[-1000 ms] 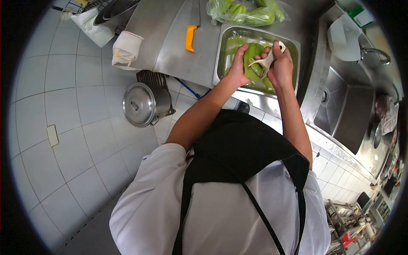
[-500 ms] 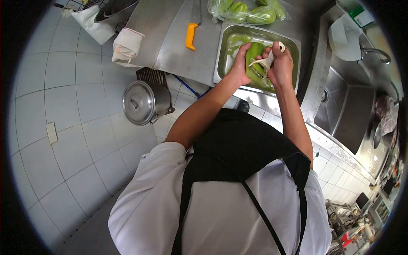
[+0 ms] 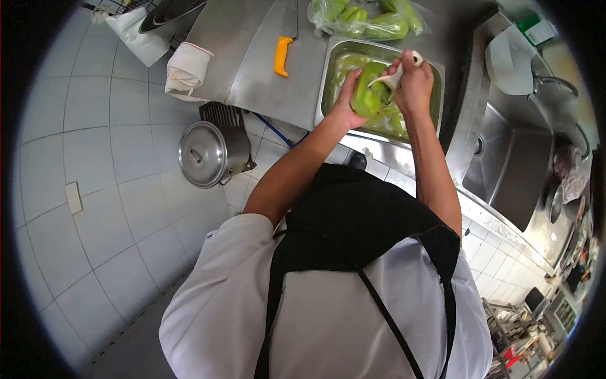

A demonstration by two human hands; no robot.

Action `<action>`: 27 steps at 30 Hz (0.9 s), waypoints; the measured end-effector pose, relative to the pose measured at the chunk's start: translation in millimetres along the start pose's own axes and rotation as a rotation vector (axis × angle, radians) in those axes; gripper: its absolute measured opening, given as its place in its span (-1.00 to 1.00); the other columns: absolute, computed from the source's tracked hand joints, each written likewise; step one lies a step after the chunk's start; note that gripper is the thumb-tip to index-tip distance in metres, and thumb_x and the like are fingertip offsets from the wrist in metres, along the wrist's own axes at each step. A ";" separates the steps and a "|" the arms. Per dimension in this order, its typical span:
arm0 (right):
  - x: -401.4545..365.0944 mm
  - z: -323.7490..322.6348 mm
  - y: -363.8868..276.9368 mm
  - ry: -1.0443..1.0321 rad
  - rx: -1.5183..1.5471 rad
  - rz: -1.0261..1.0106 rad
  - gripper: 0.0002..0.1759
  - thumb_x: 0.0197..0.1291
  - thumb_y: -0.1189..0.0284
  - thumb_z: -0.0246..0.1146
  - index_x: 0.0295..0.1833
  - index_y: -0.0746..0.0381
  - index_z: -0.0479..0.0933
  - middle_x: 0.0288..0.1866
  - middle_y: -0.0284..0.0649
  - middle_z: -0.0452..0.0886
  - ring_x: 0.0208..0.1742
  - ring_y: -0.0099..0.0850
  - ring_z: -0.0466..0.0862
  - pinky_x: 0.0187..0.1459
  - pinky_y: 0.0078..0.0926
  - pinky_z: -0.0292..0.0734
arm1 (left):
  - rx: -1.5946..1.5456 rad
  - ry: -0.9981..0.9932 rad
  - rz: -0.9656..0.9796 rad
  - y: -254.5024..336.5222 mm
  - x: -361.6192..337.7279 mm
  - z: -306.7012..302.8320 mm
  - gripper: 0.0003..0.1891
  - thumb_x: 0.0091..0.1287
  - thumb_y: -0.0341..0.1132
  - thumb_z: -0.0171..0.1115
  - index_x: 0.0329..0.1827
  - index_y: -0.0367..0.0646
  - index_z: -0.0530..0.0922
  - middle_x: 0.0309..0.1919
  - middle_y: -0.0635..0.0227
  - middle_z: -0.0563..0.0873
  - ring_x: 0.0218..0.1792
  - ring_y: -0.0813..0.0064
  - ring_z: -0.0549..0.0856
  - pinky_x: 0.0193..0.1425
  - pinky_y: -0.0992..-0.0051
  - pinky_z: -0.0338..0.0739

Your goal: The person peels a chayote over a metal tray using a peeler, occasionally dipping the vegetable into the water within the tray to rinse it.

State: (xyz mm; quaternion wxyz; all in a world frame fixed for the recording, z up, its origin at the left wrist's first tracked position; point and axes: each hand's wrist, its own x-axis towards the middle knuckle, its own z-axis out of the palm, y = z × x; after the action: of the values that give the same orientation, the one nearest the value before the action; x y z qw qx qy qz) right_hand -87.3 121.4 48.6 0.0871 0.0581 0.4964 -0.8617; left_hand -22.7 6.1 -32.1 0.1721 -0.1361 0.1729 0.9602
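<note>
My left hand (image 3: 346,103) is wrapped round the lower left side of a light green chayote (image 3: 364,96), tilted above a metal pan. In my right hand (image 3: 414,85) is a peeler (image 3: 393,79) with a pale handle, its head against the chayote's right side. Fingers partly hide the handle, and the blade is hard to make out. Below both hands, the rectangular steel pan (image 3: 322,95) holds green pieces that look like peelings (image 3: 396,124), some wet and shiny. Behind the pan lies a clear plastic bag (image 3: 372,22) with several more green chayotes inside.
A knife with an orange handle (image 3: 281,57) lies on the steel counter (image 3: 252,63), left of the pan. A folded white cloth (image 3: 189,65) sits at the counter's left edge. A lidded pot (image 3: 205,155) stands low on the left. To the right is a steel sink (image 3: 514,164).
The chayote has turned and tilted in my left hand, so a paler face shows. My right hand and the peeler have shifted slightly up, uncovering more peelings in the pan.
</note>
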 end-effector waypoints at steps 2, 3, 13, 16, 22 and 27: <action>3.0 2.4 -2.9 -0.026 -0.026 0.009 -0.81 0.44 0.45 0.16 -0.10 0.34 0.32 -0.39 -0.18 0.52 -0.50 -0.41 0.55 -0.44 -0.33 0.65 | 0.014 0.069 -0.025 -2.1 -6.0 -1.6 -0.51 0.30 0.23 0.03 0.07 0.14 0.62 -0.03 0.46 0.71 -0.03 0.34 0.66 0.01 0.09 0.54; 3.3 2.8 -4.9 -0.065 -0.039 0.011 -0.81 0.44 0.45 0.16 -0.10 0.34 0.32 -0.39 -0.17 0.52 -0.50 -0.41 0.56 -0.44 -0.33 0.65 | 0.028 0.100 -0.045 -2.8 -9.9 3.5 -0.50 0.30 0.24 0.02 0.07 0.14 0.62 0.00 0.45 0.70 0.00 0.33 0.65 0.03 0.10 0.53; -0.3 8.2 -8.4 0.025 0.041 0.023 -0.83 0.48 0.41 0.12 -0.10 0.28 0.31 -0.38 -0.21 0.51 -0.45 -0.43 0.54 -0.38 -0.33 0.66 | -0.152 0.009 0.040 -5.7 0.2 18.0 -0.52 0.34 0.21 0.06 0.12 0.12 0.59 0.08 0.45 0.68 0.10 0.36 0.63 0.15 0.12 0.49; -0.6 7.3 -8.8 0.065 0.024 0.005 -0.83 0.48 0.42 0.11 -0.11 0.29 0.31 -0.39 -0.20 0.51 -0.47 -0.43 0.53 -0.39 -0.32 0.65 | -0.138 -0.014 0.038 -7.0 -0.5 17.1 -0.52 0.34 0.20 0.06 0.13 0.12 0.59 0.07 0.44 0.68 0.08 0.35 0.63 0.10 0.13 0.50; 9.3 6.1 -8.5 0.069 0.042 -0.036 -0.83 0.47 0.43 0.12 -0.11 0.32 0.34 -0.40 -0.18 0.50 -0.48 -0.41 0.53 -0.42 -0.31 0.63 | -0.077 -0.132 0.063 -2.6 3.5 10.5 -0.40 0.27 0.23 0.14 0.25 0.07 0.52 0.14 0.34 0.64 0.05 0.22 0.62 0.01 0.13 0.53; 41.7 3.0 -12.6 0.103 0.079 -0.138 -0.80 0.43 0.45 0.15 -0.09 0.36 0.31 -0.41 -0.13 0.53 -0.49 -0.35 0.56 -0.46 -0.28 0.61 | -0.107 -0.102 0.006 -7.4 9.5 -12.0 -0.26 0.22 0.22 0.21 0.38 -0.04 0.40 0.22 0.15 0.56 0.05 -0.02 0.60 -0.03 0.14 0.56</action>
State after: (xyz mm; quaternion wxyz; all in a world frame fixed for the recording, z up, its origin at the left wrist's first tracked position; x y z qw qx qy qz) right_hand -130.8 121.1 53.0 -0.0007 0.0713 0.4685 -0.8806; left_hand -26.0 10.7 -48.2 0.1701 -0.0953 0.1129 0.9743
